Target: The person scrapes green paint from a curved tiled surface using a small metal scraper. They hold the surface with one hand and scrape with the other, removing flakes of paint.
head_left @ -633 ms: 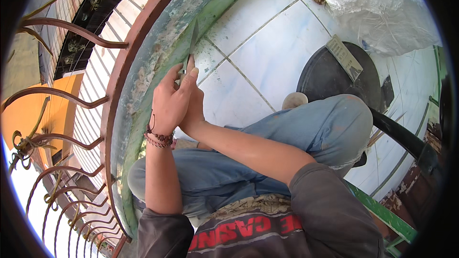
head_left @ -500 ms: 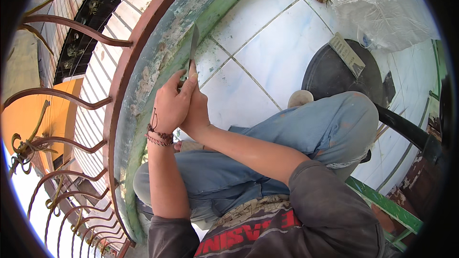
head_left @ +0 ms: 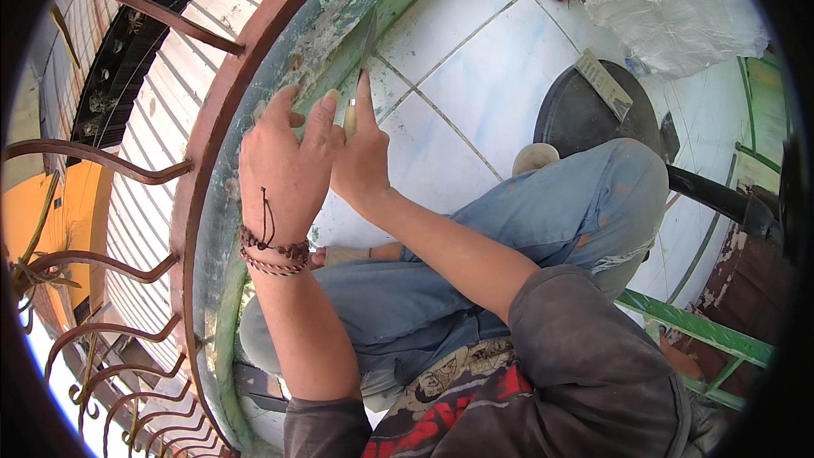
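Observation:
My right hand (head_left: 363,161) grips a knife (head_left: 350,121) by its pale handle, with the index finger stretched along it. The thin blade points away from me, toward the green lower edge of a low curved wall (head_left: 326,34) with grey-green, flaking paint. Whether the blade's tip touches the wall, I cannot tell. Just left of the knife, my left hand (head_left: 284,161) is open, thumb and fingers apart, beside the wall. Its thumb is close to the right hand; whether they touch is unclear. Dark braided bracelets (head_left: 273,248) circle my left wrist.
Brown metal railing (head_left: 188,203) tops the wall on the left. White floor tiles (head_left: 475,68) carry green flecks. A round black object (head_left: 564,114) with a flat, pale printed piece (head_left: 604,85) on it sits at right, below a white woven sack (head_left: 670,8). Green metal bars (head_left: 704,326) stand lower right.
My left hand has lifted off the right hand and opened, shifting left. The knife's handle now shows between the hands; the right hand has moved slightly right and keeps its grip.

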The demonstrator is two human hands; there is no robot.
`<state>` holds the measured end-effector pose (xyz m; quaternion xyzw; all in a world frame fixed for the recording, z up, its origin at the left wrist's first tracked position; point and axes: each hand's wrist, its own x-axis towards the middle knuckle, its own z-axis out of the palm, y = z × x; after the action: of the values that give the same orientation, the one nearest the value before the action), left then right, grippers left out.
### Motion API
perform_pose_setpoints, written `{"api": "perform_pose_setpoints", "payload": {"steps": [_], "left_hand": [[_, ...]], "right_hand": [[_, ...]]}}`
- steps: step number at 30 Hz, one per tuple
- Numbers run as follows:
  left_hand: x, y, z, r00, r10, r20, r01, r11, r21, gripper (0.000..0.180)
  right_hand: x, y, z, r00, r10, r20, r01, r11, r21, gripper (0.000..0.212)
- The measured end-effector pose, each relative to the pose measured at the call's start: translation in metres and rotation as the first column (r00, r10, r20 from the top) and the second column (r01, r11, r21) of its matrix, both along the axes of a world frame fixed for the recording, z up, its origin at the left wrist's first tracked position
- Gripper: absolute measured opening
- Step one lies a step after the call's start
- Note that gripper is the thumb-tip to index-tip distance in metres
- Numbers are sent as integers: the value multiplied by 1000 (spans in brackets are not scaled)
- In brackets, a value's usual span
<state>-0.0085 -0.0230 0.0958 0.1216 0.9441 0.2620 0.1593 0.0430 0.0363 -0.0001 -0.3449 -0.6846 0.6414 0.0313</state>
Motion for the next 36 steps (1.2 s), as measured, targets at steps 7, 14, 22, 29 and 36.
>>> {"api": "perform_pose_setpoints", "payload": {"steps": [7,14,22,29,36], "left_hand": [[-4,-16,7,996,87,1,-87,990,109,53],[-8,-18,16,992,125,15,-126,981,147,52],[-9,-25,17,986,166,19,-167,971,171,50],[-13,-25,18,985,171,-7,-166,964,206,49],[-15,-27,10,982,187,-37,-171,951,258,46]], "right_hand": [[2,4,4,1000,-22,-7,22,1000,-15,86],[-5,11,0,988,-85,-126,98,990,97,81],[-9,16,22,999,5,54,-8,999,48,80],[11,-9,15,995,83,48,-86,995,60,82],[6,4,9,1000,11,2,-11,993,119,76]]}}
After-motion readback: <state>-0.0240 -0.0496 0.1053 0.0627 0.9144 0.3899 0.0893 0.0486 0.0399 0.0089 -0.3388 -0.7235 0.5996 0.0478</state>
